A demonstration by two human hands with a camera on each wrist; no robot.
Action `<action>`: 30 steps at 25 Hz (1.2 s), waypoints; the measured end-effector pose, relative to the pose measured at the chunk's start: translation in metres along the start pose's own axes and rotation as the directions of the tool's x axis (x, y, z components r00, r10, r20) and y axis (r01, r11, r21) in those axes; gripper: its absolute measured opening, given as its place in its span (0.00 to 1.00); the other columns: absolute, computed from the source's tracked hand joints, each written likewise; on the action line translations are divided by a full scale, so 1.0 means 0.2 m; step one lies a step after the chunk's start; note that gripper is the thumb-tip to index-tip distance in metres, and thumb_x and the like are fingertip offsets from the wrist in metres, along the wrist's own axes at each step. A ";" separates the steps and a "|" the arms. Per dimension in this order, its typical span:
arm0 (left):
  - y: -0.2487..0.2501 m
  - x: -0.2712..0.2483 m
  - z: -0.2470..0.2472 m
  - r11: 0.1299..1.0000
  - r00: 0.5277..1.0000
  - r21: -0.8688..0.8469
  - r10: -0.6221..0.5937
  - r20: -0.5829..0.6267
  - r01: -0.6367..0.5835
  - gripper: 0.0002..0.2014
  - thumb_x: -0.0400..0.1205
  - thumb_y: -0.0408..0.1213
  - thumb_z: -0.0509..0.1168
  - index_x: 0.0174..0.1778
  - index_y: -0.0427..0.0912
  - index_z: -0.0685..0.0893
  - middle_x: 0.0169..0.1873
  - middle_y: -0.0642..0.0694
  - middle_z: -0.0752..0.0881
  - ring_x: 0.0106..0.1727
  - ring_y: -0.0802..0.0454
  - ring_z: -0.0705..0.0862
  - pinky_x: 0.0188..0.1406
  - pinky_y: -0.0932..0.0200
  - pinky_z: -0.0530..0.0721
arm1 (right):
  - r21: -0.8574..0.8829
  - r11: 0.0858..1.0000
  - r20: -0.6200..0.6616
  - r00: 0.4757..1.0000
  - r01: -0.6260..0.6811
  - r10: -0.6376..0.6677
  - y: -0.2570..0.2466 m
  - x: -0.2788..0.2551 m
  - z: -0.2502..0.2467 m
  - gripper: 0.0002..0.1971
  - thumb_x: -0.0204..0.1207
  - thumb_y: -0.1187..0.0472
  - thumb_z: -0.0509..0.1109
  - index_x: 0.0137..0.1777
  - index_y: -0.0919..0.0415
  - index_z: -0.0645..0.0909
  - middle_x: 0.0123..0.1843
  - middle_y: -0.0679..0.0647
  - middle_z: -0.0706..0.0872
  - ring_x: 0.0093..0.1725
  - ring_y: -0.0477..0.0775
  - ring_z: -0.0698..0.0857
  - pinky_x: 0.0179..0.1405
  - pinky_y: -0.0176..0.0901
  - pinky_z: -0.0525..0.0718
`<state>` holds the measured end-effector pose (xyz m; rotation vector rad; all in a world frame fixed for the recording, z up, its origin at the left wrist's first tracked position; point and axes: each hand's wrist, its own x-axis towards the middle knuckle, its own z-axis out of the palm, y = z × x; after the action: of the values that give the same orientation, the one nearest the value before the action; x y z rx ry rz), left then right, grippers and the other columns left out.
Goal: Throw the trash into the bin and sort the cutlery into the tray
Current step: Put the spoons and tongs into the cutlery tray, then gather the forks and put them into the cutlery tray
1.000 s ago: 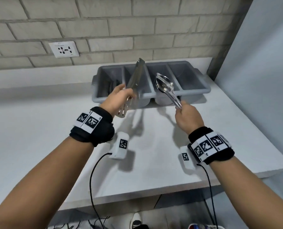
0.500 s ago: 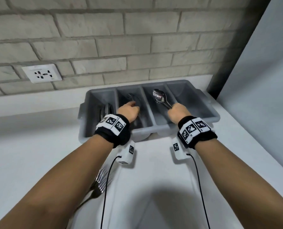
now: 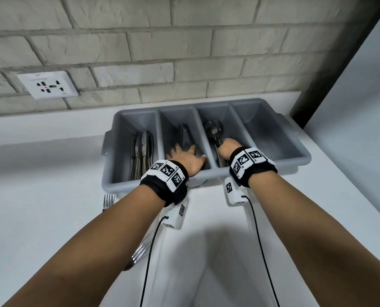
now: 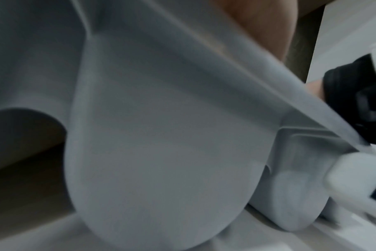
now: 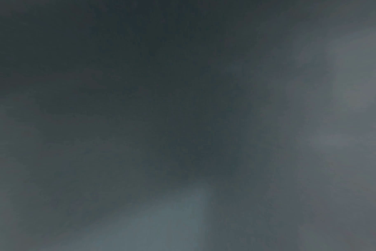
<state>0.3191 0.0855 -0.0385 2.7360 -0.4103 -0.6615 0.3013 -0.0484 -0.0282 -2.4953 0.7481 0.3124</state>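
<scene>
The grey four-compartment cutlery tray (image 3: 295,151) stands against the brick wall. My left hand (image 3: 184,155) is down in the second compartment, fingers spread flat over the dark knives (image 3: 185,137) lying there. Down in the third compartment, my right hand (image 3: 226,147) grips the handles of the spoons (image 3: 213,129), whose bowls point to the far end. The first compartment holds several metal pieces (image 3: 141,156). The left wrist view shows only the tray's blurred outer wall (image 4: 161,135). The right wrist view is dark.
Forks (image 3: 108,201) lie on the white counter just in front of the tray, with more forks (image 3: 138,253) under my left forearm. A wall socket (image 3: 48,85) is at the upper left. A pale wall panel closes off the right side. The fourth compartment (image 3: 266,134) holds nothing.
Both hands moved forward and down into the tray. The left hand let go of the knives in the second compartment. The spoons went down into the third compartment, still held.
</scene>
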 end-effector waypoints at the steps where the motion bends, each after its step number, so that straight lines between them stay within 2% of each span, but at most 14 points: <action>1: 0.00 0.00 0.00 0.999 0.999 -0.023 0.023 -0.048 -0.024 0.31 0.83 0.55 0.52 0.82 0.51 0.57 0.83 0.31 0.49 0.84 0.33 0.49 0.82 0.39 0.48 | 0.044 0.999 -0.021 1.000 0.015 -0.014 0.00 -0.01 0.00 0.18 0.78 0.70 0.58 0.67 0.71 0.77 0.69 0.68 0.80 0.69 0.66 0.79 0.68 0.49 0.76; 4: -0.02 -0.08 -0.03 0.970 0.971 -0.192 0.108 -0.215 -0.151 0.26 0.81 0.48 0.60 0.75 0.45 0.72 0.80 0.32 0.61 0.81 0.37 0.61 0.83 0.51 0.58 | 0.202 0.977 -0.088 0.995 0.067 -0.050 0.04 -0.07 -0.01 0.22 0.76 0.71 0.59 0.71 0.66 0.75 0.71 0.64 0.80 0.72 0.62 0.77 0.72 0.45 0.73; 7: -0.07 -0.25 -0.09 0.918 0.928 -0.314 0.124 -0.351 -0.241 0.20 0.81 0.42 0.63 0.69 0.43 0.80 0.75 0.37 0.70 0.76 0.43 0.71 0.75 0.64 0.63 | 0.350 0.918 -0.193 0.973 0.189 -0.127 0.05 -0.22 -0.01 0.20 0.77 0.69 0.61 0.70 0.64 0.75 0.57 0.56 0.82 0.61 0.56 0.81 0.62 0.38 0.75; 10: -0.21 -0.49 -0.12 0.907 0.902 -0.321 0.125 -0.413 -0.273 0.17 0.80 0.38 0.65 0.66 0.42 0.82 0.70 0.38 0.75 0.70 0.43 0.76 0.73 0.61 0.69 | 0.439 0.832 -0.311 0.926 0.338 -0.212 0.03 -0.46 0.04 0.18 0.77 0.69 0.64 0.68 0.62 0.76 0.52 0.51 0.77 0.50 0.49 0.78 0.53 0.36 0.76; 13: -0.44 -0.72 -0.12 0.935 0.922 -0.315 0.030 -0.386 -0.162 0.19 0.79 0.37 0.65 0.66 0.43 0.81 0.66 0.37 0.80 0.64 0.39 0.82 0.62 0.56 0.77 | 0.447 0.713 -0.467 0.821 0.540 -0.329 0.00 -0.71 0.15 0.16 0.75 0.70 0.64 0.63 0.63 0.78 0.51 0.54 0.78 0.44 0.50 0.78 0.49 0.36 0.76; 14: -0.52 -0.78 -0.12 0.954 0.932 -0.283 -0.011 -0.361 -0.098 0.21 0.79 0.37 0.65 0.69 0.42 0.79 0.66 0.37 0.80 0.64 0.39 0.82 0.60 0.56 0.78 | 0.458 0.676 -0.473 0.802 0.578 -0.365 -0.01 -0.77 0.19 0.15 0.75 0.71 0.64 0.61 0.64 0.79 0.49 0.54 0.78 0.42 0.50 0.77 0.48 0.36 0.77; 16: -0.67 -0.90 -0.07 0.978 0.945 -0.188 -0.148 -0.291 0.095 0.27 0.79 0.41 0.65 0.75 0.40 0.72 0.71 0.35 0.77 0.69 0.39 0.78 0.65 0.54 0.75 | 0.477 0.660 -0.356 0.814 0.581 -0.459 -0.02 -0.86 0.30 0.13 0.76 0.69 0.63 0.59 0.64 0.79 0.44 0.52 0.78 0.40 0.50 0.77 0.44 0.37 0.77; 18: -0.80 -0.98 -0.01 0.948 0.935 -0.099 -0.314 -0.163 0.301 0.33 0.78 0.47 0.66 0.76 0.36 0.69 0.74 0.34 0.74 0.74 0.39 0.74 0.69 0.53 0.72 | 0.476 0.734 -0.081 0.855 0.484 -0.512 -0.04 -0.91 0.43 0.13 0.76 0.67 0.64 0.60 0.64 0.79 0.45 0.52 0.79 0.43 0.52 0.80 0.42 0.37 0.77; 20: -0.88 -1.02 0.07 0.908 0.909 0.026 -0.417 -0.012 0.417 0.35 0.77 0.53 0.65 0.74 0.32 0.71 0.74 0.34 0.75 0.74 0.40 0.74 0.70 0.53 0.72 | 0.404 0.829 0.177 0.856 0.387 -0.486 -0.07 -0.91 0.57 0.15 0.76 0.65 0.65 0.62 0.62 0.78 0.49 0.55 0.79 0.45 0.55 0.80 0.37 0.37 0.76; 21: -0.91 -1.03 0.10 0.899 0.901 0.078 -0.434 0.032 0.430 0.34 0.77 0.55 0.65 0.71 0.32 0.75 0.71 0.34 0.78 0.72 0.40 0.76 0.68 0.53 0.73 | 0.350 0.865 0.257 0.851 0.361 -0.459 -0.09 -0.91 0.64 0.16 0.75 0.63 0.66 0.64 0.62 0.77 0.51 0.56 0.78 0.43 0.55 0.79 0.36 0.38 0.76; 23: -0.91 -1.05 0.15 0.913 0.919 0.131 -0.394 0.025 0.387 0.27 0.77 0.51 0.66 0.65 0.33 0.81 0.65 0.35 0.83 0.67 0.39 0.80 0.64 0.54 0.77 | 0.281 0.904 0.340 0.847 0.323 -0.408 -0.14 -0.92 0.73 0.22 0.75 0.61 0.67 0.69 0.62 0.72 0.56 0.59 0.79 0.42 0.55 0.78 0.40 0.42 0.79; 26: -0.90 -1.08 0.21 0.943 0.947 0.098 -0.312 -0.074 0.319 0.18 0.79 0.39 0.64 0.62 0.35 0.83 0.60 0.37 0.87 0.64 0.39 0.83 0.62 0.54 0.79 | 0.300 0.905 0.332 0.856 0.303 -0.397 -0.21 -0.97 0.80 0.29 0.71 0.63 0.71 0.72 0.67 0.68 0.60 0.62 0.81 0.51 0.57 0.80 0.55 0.51 0.82; 28: -0.87 -1.09 0.23 0.950 0.955 0.102 -0.288 -0.075 0.295 0.16 0.79 0.37 0.62 0.61 0.36 0.85 0.59 0.38 0.88 0.62 0.40 0.84 0.62 0.54 0.80 | 0.346 0.893 0.312 0.862 0.289 -0.400 -0.24 -0.98 0.83 0.28 0.67 0.66 0.73 0.67 0.67 0.70 0.59 0.66 0.84 0.57 0.65 0.84 0.61 0.59 0.84; 30: -0.86 -1.09 0.25 0.958 0.963 0.101 -0.263 -0.054 0.267 0.16 0.78 0.37 0.64 0.60 0.37 0.86 0.58 0.38 0.88 0.61 0.40 0.85 0.60 0.54 0.81 | 0.368 0.890 0.314 0.865 0.269 -0.391 -0.25 -0.99 0.86 0.17 0.65 0.70 0.74 0.54 0.63 0.77 0.53 0.68 0.87 0.51 0.68 0.87 0.54 0.61 0.88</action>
<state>0.1438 0.3057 -0.0538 2.9318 -0.0694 -0.6650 0.1545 0.1686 -0.0819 -2.1172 0.1770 0.4904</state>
